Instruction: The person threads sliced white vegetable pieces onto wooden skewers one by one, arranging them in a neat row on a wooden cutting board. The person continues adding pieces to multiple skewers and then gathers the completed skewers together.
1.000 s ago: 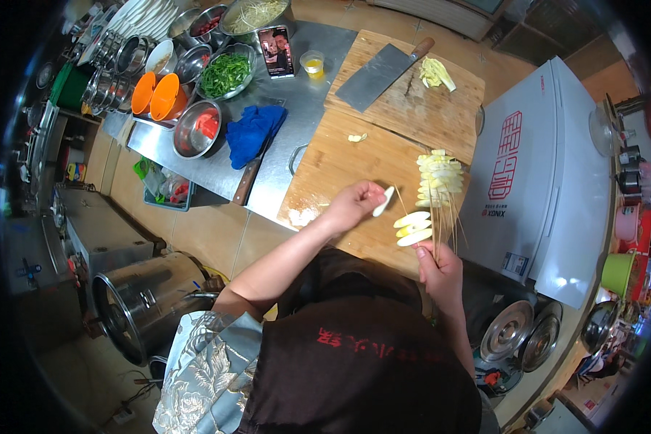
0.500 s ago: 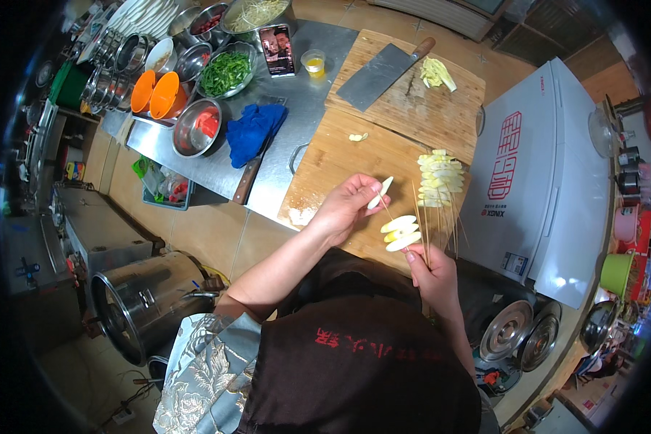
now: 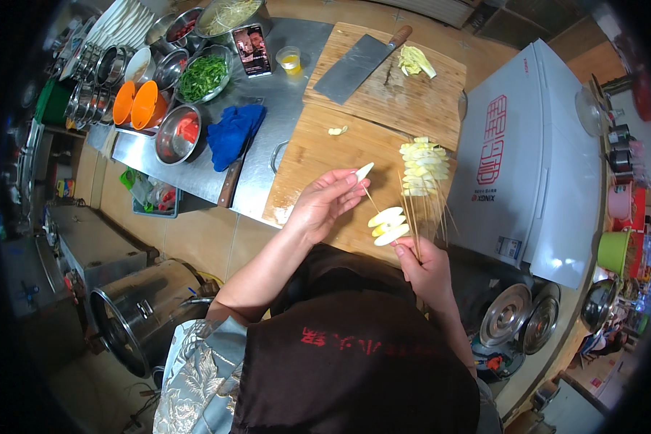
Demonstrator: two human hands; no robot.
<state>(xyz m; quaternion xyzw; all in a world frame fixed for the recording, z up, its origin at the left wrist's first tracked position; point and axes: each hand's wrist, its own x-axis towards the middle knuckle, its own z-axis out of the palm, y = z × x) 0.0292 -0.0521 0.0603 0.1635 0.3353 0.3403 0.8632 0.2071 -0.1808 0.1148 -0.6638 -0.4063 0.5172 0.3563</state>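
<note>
Above the near wooden cutting board (image 3: 315, 160), my left hand (image 3: 329, 206) pinches a pale oval vegetable slice (image 3: 364, 172) between thumb and fingers. The tip of a thin skewer (image 3: 369, 198) meets or lies close by this slice; whether it has pierced it I cannot tell. Several pale yellow slices (image 3: 389, 230) are threaded on that skewer, just above my right hand (image 3: 424, 269). My right hand is closed round its lower end together with other bare sticks (image 3: 410, 210). Beyond them, filled skewers (image 3: 424, 168) lie at the board's right edge.
A cleaver (image 3: 362, 69) and a pale leaf piece (image 3: 417, 62) lie on the far board (image 3: 441, 108). To the left are a blue cloth (image 3: 233, 136), a knife handle (image 3: 229, 184), metal bowls (image 3: 179, 137) and a phone (image 3: 252, 50). A white chest freezer (image 3: 517, 166) stands right.
The whole view has shifted, so the boards and hands sit further left. The pinched slice has tilted a little, and its gap to the threaded slices looks much the same.
</note>
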